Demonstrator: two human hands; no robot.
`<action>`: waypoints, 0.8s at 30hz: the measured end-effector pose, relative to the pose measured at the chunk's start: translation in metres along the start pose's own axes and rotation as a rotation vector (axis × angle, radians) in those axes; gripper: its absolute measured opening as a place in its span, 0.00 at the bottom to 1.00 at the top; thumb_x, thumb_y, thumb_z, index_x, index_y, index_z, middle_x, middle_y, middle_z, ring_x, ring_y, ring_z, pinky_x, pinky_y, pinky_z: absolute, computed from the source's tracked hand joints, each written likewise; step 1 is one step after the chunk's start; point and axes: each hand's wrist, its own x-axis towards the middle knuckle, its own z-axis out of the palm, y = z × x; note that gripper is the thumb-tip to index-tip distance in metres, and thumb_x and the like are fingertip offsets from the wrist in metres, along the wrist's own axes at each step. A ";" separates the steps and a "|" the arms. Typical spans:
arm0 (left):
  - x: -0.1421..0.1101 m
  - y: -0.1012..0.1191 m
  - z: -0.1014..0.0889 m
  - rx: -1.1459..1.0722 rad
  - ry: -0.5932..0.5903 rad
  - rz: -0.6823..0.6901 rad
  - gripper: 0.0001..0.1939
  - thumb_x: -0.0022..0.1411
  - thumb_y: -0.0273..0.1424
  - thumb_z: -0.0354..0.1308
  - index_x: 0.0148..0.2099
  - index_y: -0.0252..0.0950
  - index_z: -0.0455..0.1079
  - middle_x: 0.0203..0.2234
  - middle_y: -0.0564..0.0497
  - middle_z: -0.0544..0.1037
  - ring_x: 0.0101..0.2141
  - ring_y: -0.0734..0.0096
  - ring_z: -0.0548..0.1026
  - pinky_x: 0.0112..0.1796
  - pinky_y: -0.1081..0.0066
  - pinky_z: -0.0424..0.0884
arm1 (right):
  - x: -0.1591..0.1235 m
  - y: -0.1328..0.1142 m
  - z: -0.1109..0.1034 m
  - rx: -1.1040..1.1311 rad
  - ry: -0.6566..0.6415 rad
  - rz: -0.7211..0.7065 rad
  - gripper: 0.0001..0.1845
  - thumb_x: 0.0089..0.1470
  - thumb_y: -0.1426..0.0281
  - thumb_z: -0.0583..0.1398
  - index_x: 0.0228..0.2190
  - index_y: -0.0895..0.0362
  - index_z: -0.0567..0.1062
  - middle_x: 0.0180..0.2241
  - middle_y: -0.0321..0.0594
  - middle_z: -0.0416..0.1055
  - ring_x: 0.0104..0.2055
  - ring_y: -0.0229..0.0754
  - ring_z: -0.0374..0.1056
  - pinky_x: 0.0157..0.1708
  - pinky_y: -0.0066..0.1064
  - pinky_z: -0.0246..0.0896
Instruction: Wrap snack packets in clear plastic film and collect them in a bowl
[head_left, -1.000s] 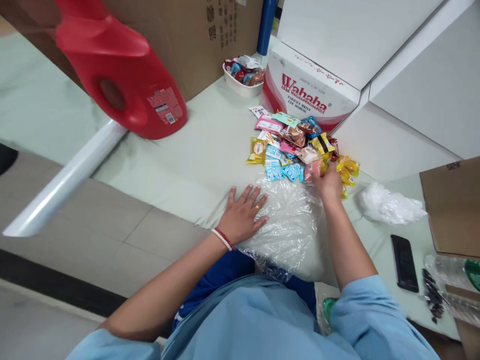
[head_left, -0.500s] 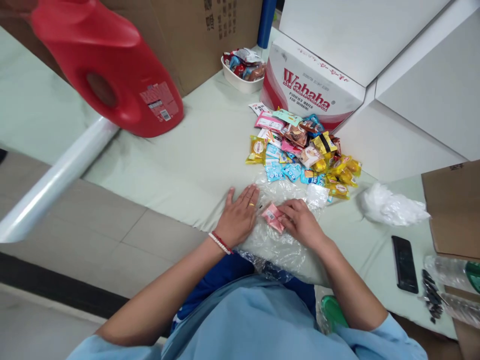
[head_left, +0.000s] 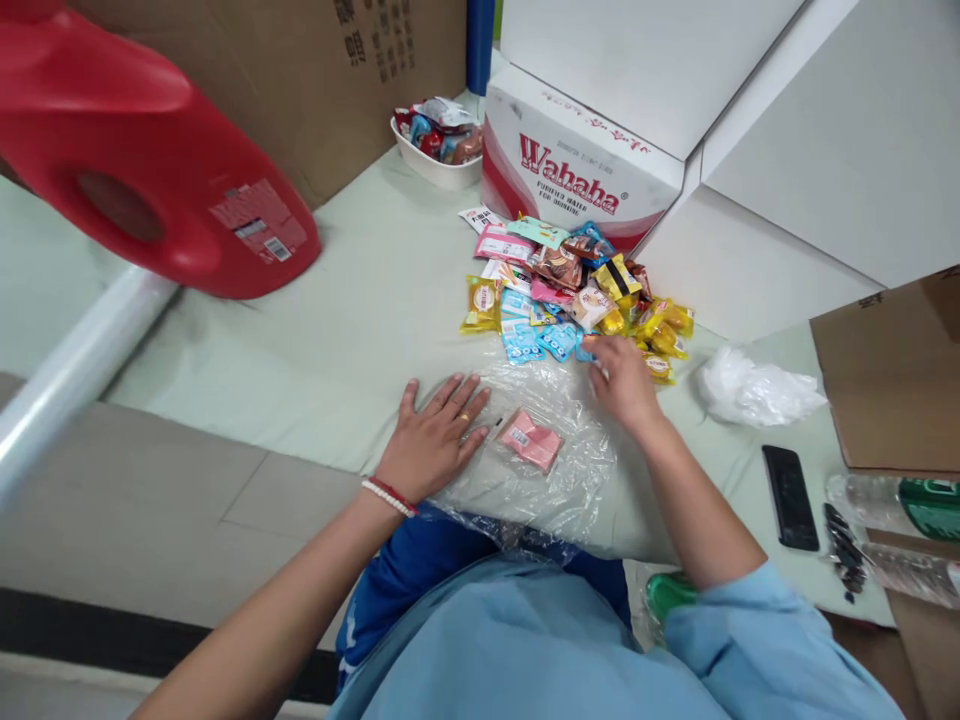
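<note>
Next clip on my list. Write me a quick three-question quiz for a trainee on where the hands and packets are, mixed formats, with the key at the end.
1. Fill the gap: the pile of packets lies in front of a carton printed with the name ____.
2. Which hand is at the near edge of that pile? A) left B) right C) both
3. True or false: the left hand is holding the pink packet.

Key:
1. Wahaha
2. B, the right hand
3. False; the left hand is spread flat, and the pink packet lies on the clear plastic sheet, held by neither hand.
</note>
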 end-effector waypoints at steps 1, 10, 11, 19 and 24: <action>0.000 0.000 0.000 0.005 -0.001 0.003 0.28 0.76 0.41 0.46 0.75 0.50 0.55 0.72 0.45 0.60 0.70 0.48 0.61 0.68 0.32 0.40 | 0.017 0.008 -0.001 -0.074 0.052 0.025 0.26 0.61 0.75 0.56 0.60 0.56 0.75 0.61 0.52 0.69 0.63 0.58 0.61 0.61 0.51 0.59; -0.001 0.000 0.002 0.001 -0.018 -0.004 0.27 0.77 0.43 0.45 0.73 0.47 0.59 0.72 0.46 0.60 0.71 0.51 0.60 0.68 0.33 0.40 | 0.068 0.017 -0.021 0.009 0.098 0.038 0.23 0.64 0.66 0.56 0.57 0.59 0.76 0.51 0.51 0.77 0.53 0.54 0.70 0.57 0.46 0.61; -0.001 -0.001 0.002 -0.006 -0.019 -0.005 0.27 0.77 0.43 0.45 0.73 0.47 0.59 0.72 0.46 0.60 0.71 0.52 0.60 0.68 0.33 0.39 | 0.057 0.009 -0.030 0.116 0.115 0.054 0.23 0.64 0.62 0.57 0.56 0.58 0.76 0.48 0.49 0.78 0.49 0.53 0.71 0.53 0.44 0.64; -0.002 0.001 0.000 -0.011 -0.010 -0.011 0.28 0.76 0.43 0.46 0.74 0.50 0.57 0.72 0.45 0.60 0.71 0.50 0.60 0.69 0.33 0.39 | -0.010 -0.050 -0.027 0.578 -0.640 -0.090 0.25 0.60 0.55 0.63 0.54 0.54 0.78 0.34 0.36 0.77 0.33 0.40 0.69 0.35 0.31 0.65; -0.003 0.002 0.001 -0.009 -0.011 -0.019 0.27 0.77 0.43 0.45 0.74 0.47 0.59 0.72 0.46 0.60 0.71 0.52 0.60 0.69 0.35 0.40 | -0.030 -0.062 0.010 0.234 -0.323 -0.055 0.17 0.63 0.66 0.61 0.51 0.57 0.79 0.45 0.49 0.78 0.47 0.51 0.73 0.50 0.43 0.68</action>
